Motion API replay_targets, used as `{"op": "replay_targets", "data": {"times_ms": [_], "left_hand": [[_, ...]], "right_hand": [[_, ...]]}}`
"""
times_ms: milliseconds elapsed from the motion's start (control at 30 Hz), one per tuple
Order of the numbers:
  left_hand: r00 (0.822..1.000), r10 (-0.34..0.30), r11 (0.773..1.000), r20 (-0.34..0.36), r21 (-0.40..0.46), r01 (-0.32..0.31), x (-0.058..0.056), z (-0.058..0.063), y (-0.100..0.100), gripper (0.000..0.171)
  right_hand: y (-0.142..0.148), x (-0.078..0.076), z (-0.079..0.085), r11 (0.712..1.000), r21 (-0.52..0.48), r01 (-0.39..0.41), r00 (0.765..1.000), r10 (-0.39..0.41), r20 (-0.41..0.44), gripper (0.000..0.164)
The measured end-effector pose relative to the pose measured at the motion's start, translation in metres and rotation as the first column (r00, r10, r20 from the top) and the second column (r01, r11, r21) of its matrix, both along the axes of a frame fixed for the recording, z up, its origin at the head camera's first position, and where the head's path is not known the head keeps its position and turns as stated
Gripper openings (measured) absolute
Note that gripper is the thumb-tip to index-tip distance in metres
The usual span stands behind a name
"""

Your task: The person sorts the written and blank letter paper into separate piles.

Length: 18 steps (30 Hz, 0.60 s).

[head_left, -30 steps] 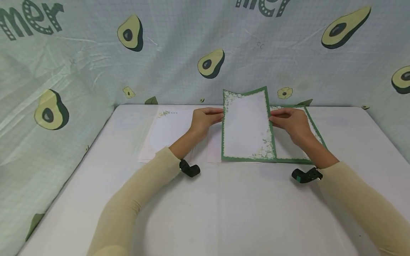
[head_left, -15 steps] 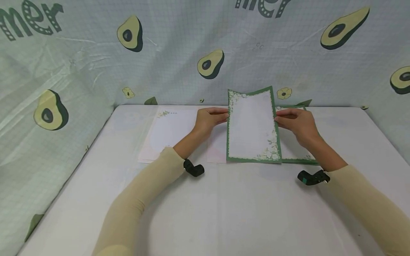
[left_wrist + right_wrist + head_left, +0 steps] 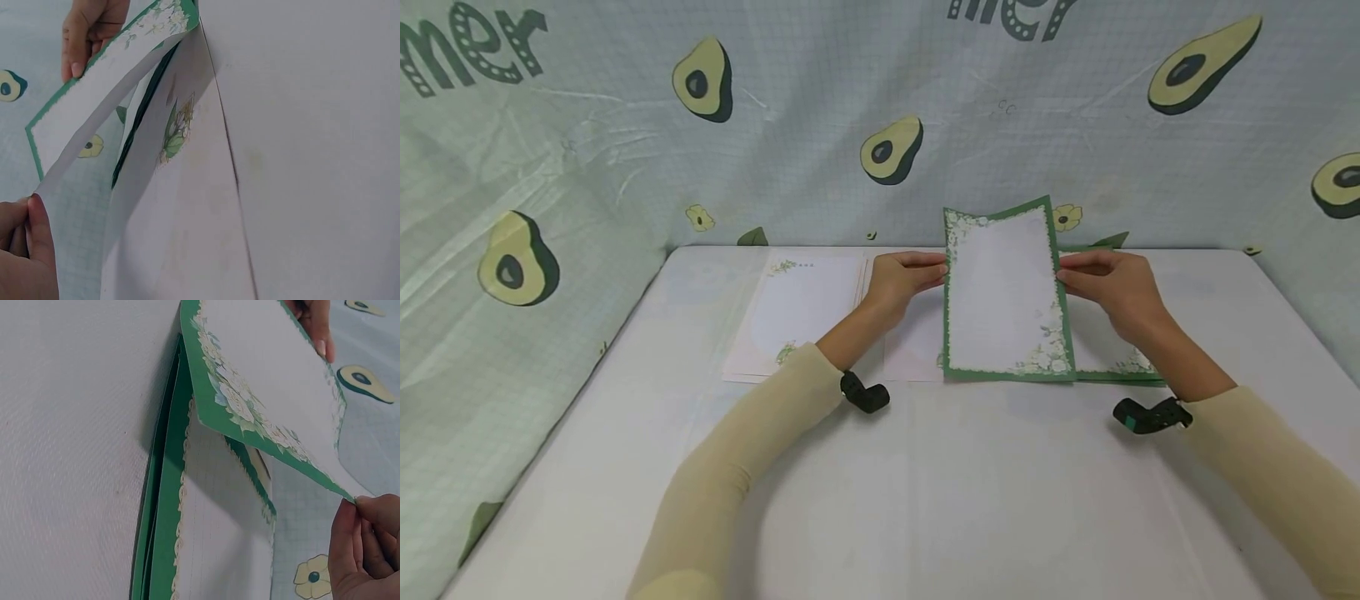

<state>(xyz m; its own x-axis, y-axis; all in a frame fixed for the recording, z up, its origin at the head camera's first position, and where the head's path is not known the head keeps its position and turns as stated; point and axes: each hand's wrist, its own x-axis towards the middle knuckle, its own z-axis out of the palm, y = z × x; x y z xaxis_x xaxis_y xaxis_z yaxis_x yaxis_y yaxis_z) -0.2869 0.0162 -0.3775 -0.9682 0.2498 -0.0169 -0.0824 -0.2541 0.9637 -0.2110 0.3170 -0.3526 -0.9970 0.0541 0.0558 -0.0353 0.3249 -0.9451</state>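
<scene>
A sheet of paper (image 3: 1006,292) with a green border and white flowers stands tilted up between the two hands. My left hand (image 3: 892,285) pinches its left edge between thumb and fingers, and my right hand (image 3: 1112,292) pinches the right edge. Beneath it, partly hidden, lies a stack of matching green-bordered sheets (image 3: 212,506), their green edges layered in the right wrist view. Left of that stack, a pale pink sheet with a flower print (image 3: 178,206) is partly covered by the held paper.
Further left on the white table (image 3: 917,492) lies another pile of pale sheets (image 3: 805,308) with a small floral print, partly behind the left forearm. A curtain with avocado prints (image 3: 805,125) hangs along the table's back edge and left side.
Both hands have shifted to the right, carrying the raised green-bordered sheet with them. More of the pale sheets on the left now shows.
</scene>
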Motion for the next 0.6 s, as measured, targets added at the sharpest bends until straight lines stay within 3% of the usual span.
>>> {"op": "replay_targets", "data": {"times_ms": [433, 600], "left_hand": [[1.000, -0.021, 0.998, 0.002, 0.052, 0.021, 0.004, 0.003, 0.017, 0.026], [1.000, -0.021, 0.998, 0.014, 0.059, 0.020, 0.005, 0.002, 0.024, 0.026]], "right_hand": [[0.016, 0.007, 0.010, 1.000, 0.009, 0.004, 1.000, -0.003, -0.026, 0.028], [0.021, 0.008, 0.013, 0.998, -0.060, -0.013, 0.999, 0.011, -0.041, 0.021]]}}
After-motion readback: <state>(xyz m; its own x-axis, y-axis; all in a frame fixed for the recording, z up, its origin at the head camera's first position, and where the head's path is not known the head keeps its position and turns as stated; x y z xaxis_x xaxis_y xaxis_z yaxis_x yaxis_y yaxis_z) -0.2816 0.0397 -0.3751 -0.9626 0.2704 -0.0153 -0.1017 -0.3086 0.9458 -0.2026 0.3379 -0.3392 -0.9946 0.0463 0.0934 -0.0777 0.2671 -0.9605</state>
